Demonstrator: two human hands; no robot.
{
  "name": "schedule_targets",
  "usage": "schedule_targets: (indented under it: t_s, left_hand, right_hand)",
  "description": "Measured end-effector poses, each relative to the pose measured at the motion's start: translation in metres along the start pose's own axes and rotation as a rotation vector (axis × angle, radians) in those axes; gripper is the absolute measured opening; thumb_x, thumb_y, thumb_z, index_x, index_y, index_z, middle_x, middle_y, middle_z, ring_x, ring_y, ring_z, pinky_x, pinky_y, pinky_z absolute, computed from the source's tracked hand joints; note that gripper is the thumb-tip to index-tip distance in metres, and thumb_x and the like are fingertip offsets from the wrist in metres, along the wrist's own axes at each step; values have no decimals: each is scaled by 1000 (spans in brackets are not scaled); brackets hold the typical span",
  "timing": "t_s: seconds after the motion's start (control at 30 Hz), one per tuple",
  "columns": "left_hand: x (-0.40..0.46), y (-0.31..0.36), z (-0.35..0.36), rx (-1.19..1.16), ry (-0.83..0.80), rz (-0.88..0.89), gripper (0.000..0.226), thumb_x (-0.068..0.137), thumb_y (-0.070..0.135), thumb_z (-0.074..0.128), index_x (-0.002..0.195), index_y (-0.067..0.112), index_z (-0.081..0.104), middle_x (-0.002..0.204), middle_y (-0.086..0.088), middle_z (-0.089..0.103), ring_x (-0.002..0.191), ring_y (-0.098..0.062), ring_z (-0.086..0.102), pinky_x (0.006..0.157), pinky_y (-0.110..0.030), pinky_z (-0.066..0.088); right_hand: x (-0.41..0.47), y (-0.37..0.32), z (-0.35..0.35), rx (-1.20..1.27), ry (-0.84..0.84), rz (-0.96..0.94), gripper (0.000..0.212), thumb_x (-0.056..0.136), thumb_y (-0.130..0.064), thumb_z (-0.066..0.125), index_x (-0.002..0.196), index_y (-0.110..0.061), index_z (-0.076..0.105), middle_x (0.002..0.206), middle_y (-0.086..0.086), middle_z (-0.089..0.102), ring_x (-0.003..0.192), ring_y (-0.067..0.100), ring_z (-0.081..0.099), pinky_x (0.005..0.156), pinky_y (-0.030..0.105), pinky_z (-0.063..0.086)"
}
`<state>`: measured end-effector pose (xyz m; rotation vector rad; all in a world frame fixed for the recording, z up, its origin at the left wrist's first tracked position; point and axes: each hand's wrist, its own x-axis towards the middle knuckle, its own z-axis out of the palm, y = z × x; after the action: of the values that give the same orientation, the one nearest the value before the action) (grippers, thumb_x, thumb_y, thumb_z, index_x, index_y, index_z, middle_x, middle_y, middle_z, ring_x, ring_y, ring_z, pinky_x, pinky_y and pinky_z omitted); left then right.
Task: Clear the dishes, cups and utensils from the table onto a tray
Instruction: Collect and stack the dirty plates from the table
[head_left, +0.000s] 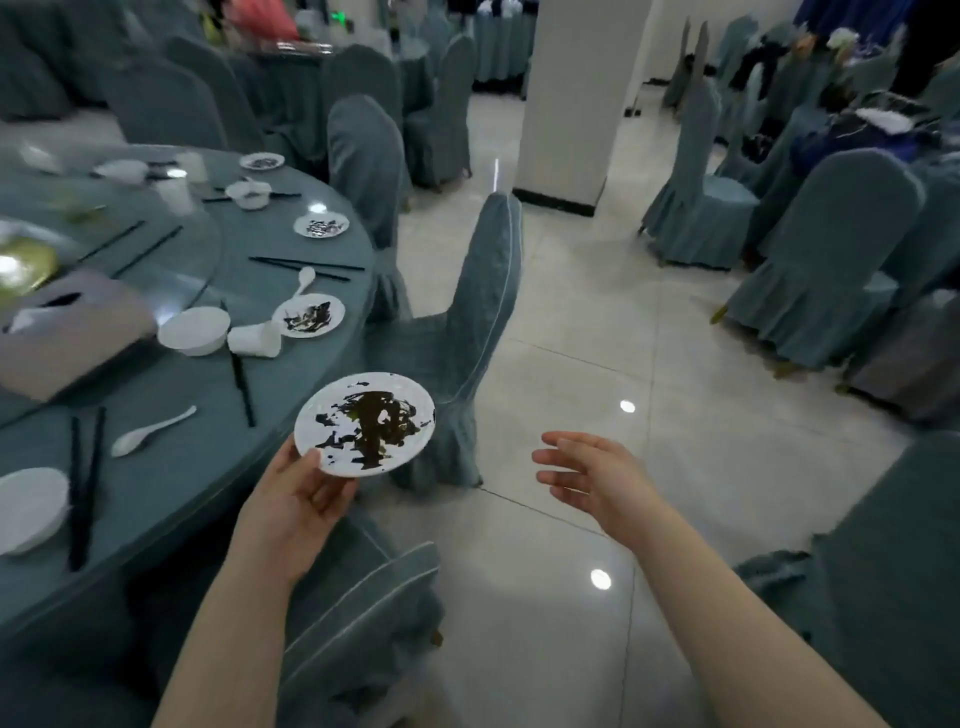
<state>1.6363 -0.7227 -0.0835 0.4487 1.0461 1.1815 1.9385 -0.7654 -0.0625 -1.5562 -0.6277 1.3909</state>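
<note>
My left hand (291, 499) grips a small white plate (332, 410) smeared with dark sauce, holding it by its near rim beyond the edge of the round table (171, 467). My right hand (592, 475) hovers over the floor to the right with straight fingers and holds nothing. On the table lie more soiled plates (309, 316) (321, 226), a white bowl (193, 330), a tipped plastic cup (254, 339), white spoons (150, 431), black chopsticks (85, 483) and another plate (28, 509) at the left edge. No tray is in view.
Chairs in blue-grey covers stand around the table, one (467, 332) just past the held plate and one (363, 613) below my left arm. A white pillar (576, 98) rises behind. A tiled floor (597, 364) stretches to the right toward more covered chairs (831, 270).
</note>
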Motion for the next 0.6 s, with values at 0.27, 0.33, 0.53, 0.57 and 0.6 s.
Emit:
schedule_targets:
  t_s: [0.27,0.33,0.53,0.57,0.6]
  left_hand:
    - [78,46,-6,-85,196,143,28,96,14,50,118,30,58,95,4,75,78,-13,71,63,-27,59]
    - [93,59,-9,-102,223,170,32,96,13,50,122,30,56,99,3,74,79,-14,71,65,-29,59]
    - [117,82,-14,-141,331,239,37,96,11,48,129,27,53,98,5,74,75,-13,72,64,-28,59]
    - [122,83,-14,-133,341,249,36,97,11,48,128,28,53,100,5,74,78,-13,72,68,-29,59]
    - [126,85,-14,-123,355,256,35,97,12,47,127,28,54,102,4,74,81,-13,72,73,-32,58]
  right_hand:
    - [129,-45,71,-144,-173,55,17,97,-18,51,102,-13,66,91,6,74,77,22,67,80,35,53]
    - [153,-57,93,-178,-226,62,16,97,-18,51,102,-14,65,92,6,73,75,21,66,81,35,52]
    - [218,-77,151,-311,-354,101,12,96,-19,55,104,-15,63,94,5,72,77,19,66,73,29,52]
    - [232,-78,162,-340,-373,100,12,95,-18,56,104,-15,63,93,5,72,76,19,66,71,28,52]
    - [248,-80,174,-366,-388,101,12,95,-17,57,104,-14,63,90,5,72,74,18,66,69,27,51]
